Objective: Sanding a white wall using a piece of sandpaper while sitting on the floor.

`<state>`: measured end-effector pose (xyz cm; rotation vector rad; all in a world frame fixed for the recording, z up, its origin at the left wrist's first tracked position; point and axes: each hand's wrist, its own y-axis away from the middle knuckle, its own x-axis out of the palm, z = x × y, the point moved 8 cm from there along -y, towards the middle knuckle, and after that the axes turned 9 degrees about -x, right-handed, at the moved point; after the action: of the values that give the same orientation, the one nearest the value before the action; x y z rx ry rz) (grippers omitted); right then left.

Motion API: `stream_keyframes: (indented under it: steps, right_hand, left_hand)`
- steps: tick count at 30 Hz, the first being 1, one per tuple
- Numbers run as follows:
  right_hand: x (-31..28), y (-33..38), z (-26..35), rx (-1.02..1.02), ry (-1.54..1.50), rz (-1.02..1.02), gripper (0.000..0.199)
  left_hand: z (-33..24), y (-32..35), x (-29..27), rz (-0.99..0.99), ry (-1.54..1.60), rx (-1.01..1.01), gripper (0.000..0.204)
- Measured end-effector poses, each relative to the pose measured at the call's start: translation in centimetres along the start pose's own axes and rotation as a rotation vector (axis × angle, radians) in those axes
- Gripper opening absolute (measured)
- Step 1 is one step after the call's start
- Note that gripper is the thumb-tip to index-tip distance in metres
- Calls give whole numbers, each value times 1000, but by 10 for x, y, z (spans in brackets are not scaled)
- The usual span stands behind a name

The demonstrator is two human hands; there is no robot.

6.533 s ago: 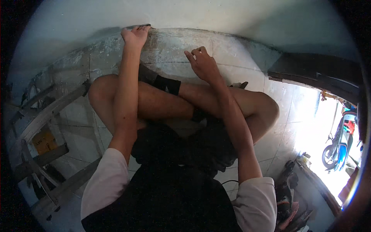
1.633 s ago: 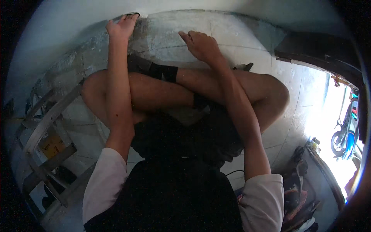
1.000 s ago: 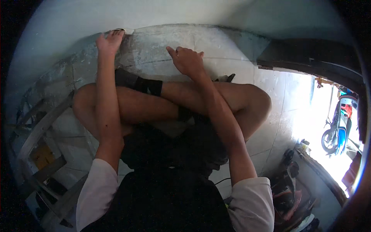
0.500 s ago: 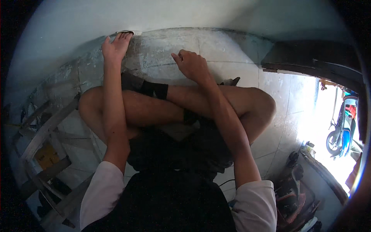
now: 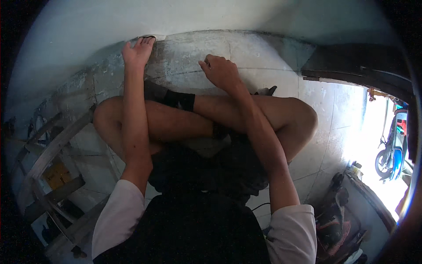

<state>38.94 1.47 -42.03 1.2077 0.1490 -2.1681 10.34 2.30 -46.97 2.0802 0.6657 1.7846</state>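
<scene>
My left hand (image 5: 138,53) reaches to the foot of the pale wall (image 5: 211,15), palm up and open. Its fingers are stretched out, and their tips lie at a small dark, pale-rimmed opening (image 5: 153,38) low in the wall; I cannot tell how far in they go. To the right, my right hand (image 5: 220,70) is held over the worn tiled floor (image 5: 189,55), back of the hand upward. Its fingers are curled under in a loose fist, the thumb pointing left. Whatever they hold, if anything, is hidden.
My crossed legs (image 5: 176,119) lie under my forearms. On the left stands a wooden frame like a ladder (image 5: 57,149), with a yellowish box (image 5: 56,176) behind it. Bags (image 5: 334,229) are heaped at lower right. A bright doorway shows a blue motorbike (image 5: 393,154) outside.
The whole view has shifted slightly, with the scene sitting a little further right. Both hands keep nearly the same pose and place relative to wall and floor.
</scene>
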Motion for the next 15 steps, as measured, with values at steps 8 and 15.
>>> stream_keyframes:
  steps: [8,15]
  right_hand:
    - [0,-1,6,-16,20,32,45]
    - [-3,1,4,15,50,30,44]
  left_hand:
    - [-4,-3,-7,-4,-11,48,76]
    - [-10,-1,-4,90,56,22,75]
